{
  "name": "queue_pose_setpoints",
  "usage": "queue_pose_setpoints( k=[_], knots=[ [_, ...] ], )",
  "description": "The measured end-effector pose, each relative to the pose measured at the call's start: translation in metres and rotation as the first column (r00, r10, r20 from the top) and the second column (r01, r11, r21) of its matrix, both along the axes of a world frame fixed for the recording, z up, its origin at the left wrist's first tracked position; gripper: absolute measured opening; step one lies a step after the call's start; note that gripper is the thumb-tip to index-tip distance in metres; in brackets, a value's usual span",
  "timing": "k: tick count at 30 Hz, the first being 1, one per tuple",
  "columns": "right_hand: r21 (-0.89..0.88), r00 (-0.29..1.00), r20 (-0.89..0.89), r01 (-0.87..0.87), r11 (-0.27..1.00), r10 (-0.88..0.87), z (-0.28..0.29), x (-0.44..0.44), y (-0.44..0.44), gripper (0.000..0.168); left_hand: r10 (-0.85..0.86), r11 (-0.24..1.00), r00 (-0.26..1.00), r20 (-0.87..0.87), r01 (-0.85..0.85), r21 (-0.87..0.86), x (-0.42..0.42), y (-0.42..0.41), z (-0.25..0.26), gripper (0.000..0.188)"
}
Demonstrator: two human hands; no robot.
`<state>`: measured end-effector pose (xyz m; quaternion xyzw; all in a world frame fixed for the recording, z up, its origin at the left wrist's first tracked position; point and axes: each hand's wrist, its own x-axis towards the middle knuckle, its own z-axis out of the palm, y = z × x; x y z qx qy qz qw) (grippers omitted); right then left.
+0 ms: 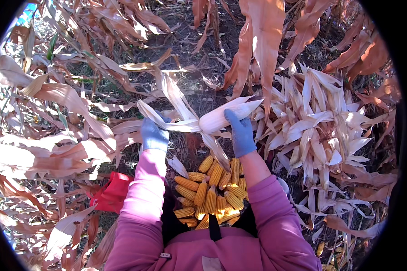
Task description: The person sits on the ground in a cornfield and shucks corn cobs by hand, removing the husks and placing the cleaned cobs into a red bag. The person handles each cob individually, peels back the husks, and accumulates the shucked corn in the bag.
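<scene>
My right hand (239, 130), in a blue-grey work glove, grips an ear of corn (214, 119) still wrapped in pale inner husk, its pointed end to the right. My left hand (156, 133), gloved alike, is closed on dry husk leaves (185, 126) that run from the ear's blunt end. One husk strip stands up from that end and another hangs down. Below the ear, between my legs, lies a pile of husked yellow corn cobs (210, 196). Part of the pile is hidden by my clothing.
A heap of stripped husks (318, 125) lies to the right. Left of my left forearm sits a red bag or cloth (112, 192). Dry corn stalks and leaves (64, 101) crowd the left, and long brown leaves (266, 40) hang ahead. More yellow cobs (339, 257) show at lower right.
</scene>
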<state>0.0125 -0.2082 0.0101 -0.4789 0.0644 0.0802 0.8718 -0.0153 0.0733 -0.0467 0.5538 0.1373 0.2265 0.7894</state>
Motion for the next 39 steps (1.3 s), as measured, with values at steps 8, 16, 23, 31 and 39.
queue_pose_setpoints(
  k=[8, 16, 23, 31, 39],
  knots=[
    [-0.534, 0.94, 0.307, 0.04, 0.844, 0.15, 0.003, -0.007, 0.0, 0.057, -0.092, 0.869, 0.995, 0.04, 0.06, 0.49, -0.014, -0.085, 0.115, 0.042],
    [-0.46, 0.911, 0.341, -0.054, 0.886, 0.232, 0.008, -0.011, 0.004, 0.068, -0.511, 0.544, 0.69, -0.512, 0.721, 0.429, -0.019, -0.116, 0.099, 0.063],
    [-0.556, 0.87, 0.331, -0.134, 0.821, 0.366, 0.013, -0.011, 0.007, 0.071, -0.437, 0.646, 0.768, -0.468, 0.63, 0.431, -0.018, -0.122, 0.071, 0.061],
    [-0.382, 0.914, 0.394, 0.062, 0.922, 0.102, 0.011, -0.009, 0.011, 0.049, -0.267, 0.601, 0.811, -0.52, 0.562, 0.568, -0.021, -0.145, 0.075, 0.063],
    [-0.333, 0.978, 0.197, -0.001, 0.943, 0.07, 0.01, -0.011, 0.007, 0.034, -0.269, 0.597, 0.816, -0.511, 0.558, 0.576, -0.023, -0.153, 0.062, 0.075]
  ],
)
